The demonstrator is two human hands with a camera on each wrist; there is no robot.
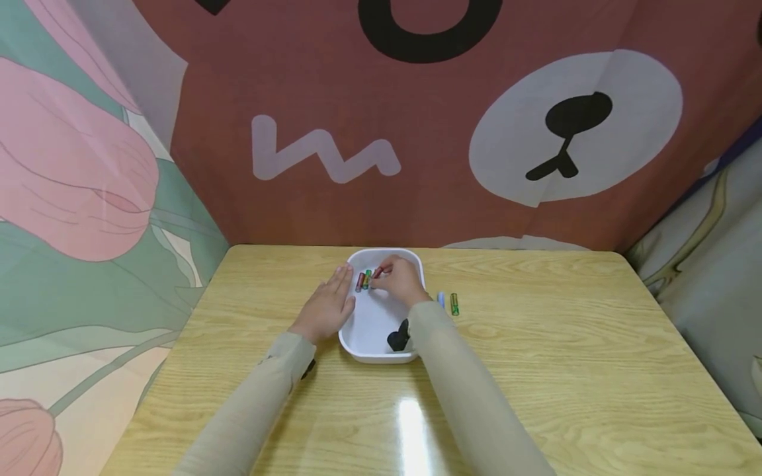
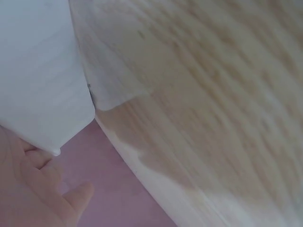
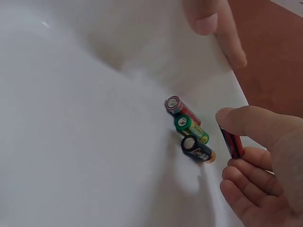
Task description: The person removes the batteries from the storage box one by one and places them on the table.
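Placing seems under way: a red battery (image 3: 233, 143) is pinched by the right hand (image 1: 401, 280), the left hand (image 1: 324, 308) straight-fingered; lowering beside three batteries (image 3: 192, 129) seems needed.

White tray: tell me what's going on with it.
A person's right hand holds a red battery at the far end of the tray, while their left hand rests at its left rim. Beside the held one, a second red battery, a green battery and a black battery lie in a row in the tray. A black object sits at the near end, partly hidden by the right sleeve. Another green battery lies on the table, outside the tray.
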